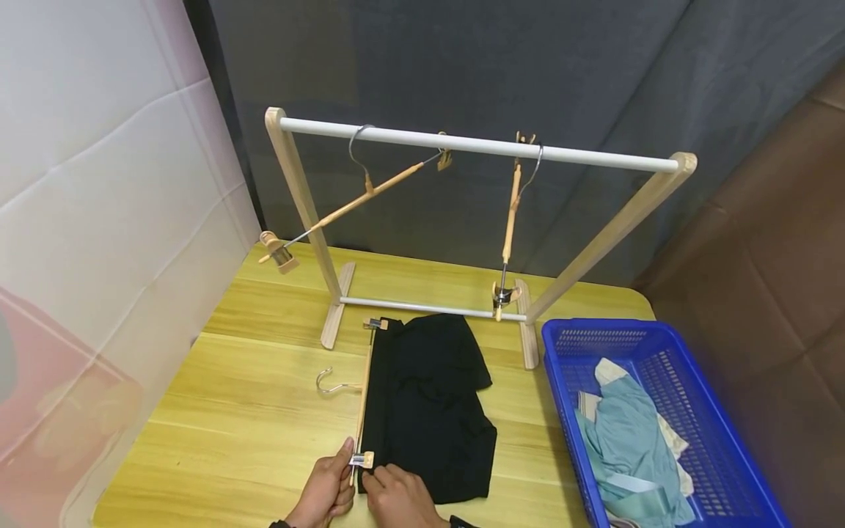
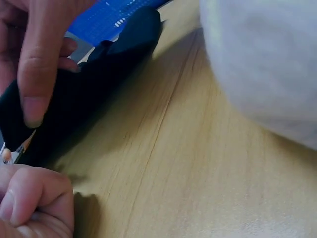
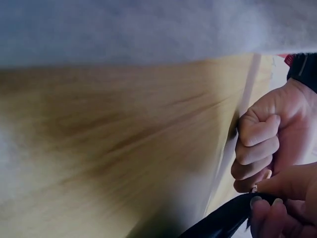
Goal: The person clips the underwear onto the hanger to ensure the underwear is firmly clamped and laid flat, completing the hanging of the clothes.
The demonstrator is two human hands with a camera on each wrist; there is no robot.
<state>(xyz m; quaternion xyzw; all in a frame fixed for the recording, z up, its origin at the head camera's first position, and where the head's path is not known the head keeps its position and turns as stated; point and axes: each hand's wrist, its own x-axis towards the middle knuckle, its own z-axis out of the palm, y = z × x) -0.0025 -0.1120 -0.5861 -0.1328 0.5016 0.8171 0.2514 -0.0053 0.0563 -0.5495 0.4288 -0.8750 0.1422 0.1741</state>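
A pair of black shorts (image 1: 432,403) lies flat on the table, its waistband along a wooden clip hanger (image 1: 364,374). The far clip (image 1: 375,323) sits at the waistband's upper corner, and the metal hook points left. My left hand (image 1: 323,480) grips the near end of the hanger at the near clip (image 1: 361,460), fingers curled and thumb up beside it. With my right hand (image 1: 401,497) I pinch the near corner of the waistband; in the right wrist view the black cloth (image 3: 223,218) is between thumb and fingers. Whether the near clip bites the cloth cannot be told.
Behind the shorts stands a rack with a white top bar (image 1: 475,147) and wooden legs. Two clip hangers, one left (image 1: 370,192) and one right (image 1: 511,213), hang from it. At right, a blue basket (image 1: 716,425) holds teal and white clothes (image 1: 630,433).
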